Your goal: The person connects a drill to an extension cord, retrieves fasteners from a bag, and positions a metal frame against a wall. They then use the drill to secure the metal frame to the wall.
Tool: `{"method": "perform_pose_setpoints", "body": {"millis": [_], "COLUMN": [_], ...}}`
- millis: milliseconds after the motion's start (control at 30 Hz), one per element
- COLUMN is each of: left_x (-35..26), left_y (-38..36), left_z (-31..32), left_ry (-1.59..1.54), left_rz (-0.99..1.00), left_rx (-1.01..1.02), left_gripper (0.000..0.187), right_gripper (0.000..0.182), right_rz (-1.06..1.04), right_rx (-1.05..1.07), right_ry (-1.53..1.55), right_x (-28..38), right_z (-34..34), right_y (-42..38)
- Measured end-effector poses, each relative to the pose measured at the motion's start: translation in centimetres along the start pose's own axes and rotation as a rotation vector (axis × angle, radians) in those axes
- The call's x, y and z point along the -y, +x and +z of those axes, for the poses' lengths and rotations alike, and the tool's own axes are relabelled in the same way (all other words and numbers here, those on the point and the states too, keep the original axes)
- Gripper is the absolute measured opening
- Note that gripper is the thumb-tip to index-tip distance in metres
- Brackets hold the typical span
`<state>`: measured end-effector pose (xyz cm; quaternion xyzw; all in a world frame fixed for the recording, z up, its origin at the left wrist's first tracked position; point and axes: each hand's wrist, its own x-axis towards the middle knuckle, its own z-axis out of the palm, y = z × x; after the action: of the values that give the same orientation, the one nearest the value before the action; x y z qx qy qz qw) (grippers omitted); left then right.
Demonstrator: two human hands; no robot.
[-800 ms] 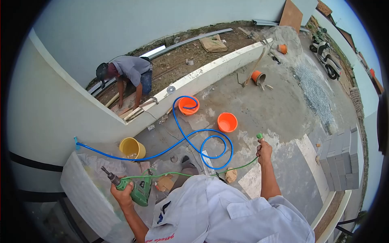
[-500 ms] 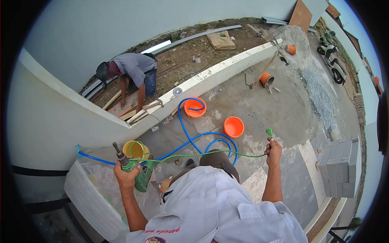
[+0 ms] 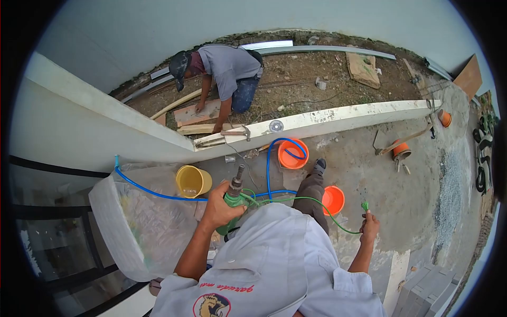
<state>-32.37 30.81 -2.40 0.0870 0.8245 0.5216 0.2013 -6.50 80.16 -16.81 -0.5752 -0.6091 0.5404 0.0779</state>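
My left hand (image 3: 217,207) is wrapped round a green power drill (image 3: 235,196) in front of my shirt, its dark chuck pointing forward and up. The lower body of the drill is partly hidden by my hand and shirt. A green cord (image 3: 317,200) runs from the drill across to the right. Out to the right, my right hand (image 3: 370,227) is closed on the cord's green plug (image 3: 365,205), which points away from me. A blue hose (image 3: 269,174) passes behind the drill and ends in an orange bucket (image 3: 285,162). Another orange bucket (image 3: 339,199) stands beside my leg.
A co-worker (image 3: 227,68) kneels beyond the low wall (image 3: 338,114), hands at boards. A hammer (image 3: 243,131) and a cutting disc (image 3: 275,126) lie on the wall. Nearby are a yellow bucket (image 3: 186,179), a plastic-covered pile (image 3: 145,222), gravel (image 3: 449,201) and grey blocks (image 3: 425,290).
My view has swung, so the surroundings sit further right. My leg has stepped forward between the orange buckets. The drill is nearer my chest and more upright; the plug stays in my right hand.
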Motion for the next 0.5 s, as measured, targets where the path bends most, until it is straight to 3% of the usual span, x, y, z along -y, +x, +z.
{"method": "perform_pose_setpoints", "body": {"millis": [100,200,367,500], "left_x": [-1.8,-6.7,-13.4,-18.3], "left_y": [7.2,14.0,22.1,25.4], "left_z": [5.7,10.6,13.3,12.0], "left_ry": [0.144,0.087,-0.153,-0.259], "left_rz": [0.053,-0.028,-0.173,-0.066], "left_rx": [0.01,0.006,-0.102,-0.276], "left_gripper": [0.042,0.042,0.046,0.044], "right_gripper": [0.04,0.043,0.042,0.038], "right_rz": [-0.355,-0.616,-0.595,-0.729], "right_rx": [0.056,0.065,-0.053,-0.1], "right_ry": [-0.322,-0.738,-0.908,-0.737], "right_x": [1.9,7.5,20.4,29.5], "right_z": [2.5,1.6,-2.4,-4.0], "right_y": [12.8,21.6,30.2,37.4]}}
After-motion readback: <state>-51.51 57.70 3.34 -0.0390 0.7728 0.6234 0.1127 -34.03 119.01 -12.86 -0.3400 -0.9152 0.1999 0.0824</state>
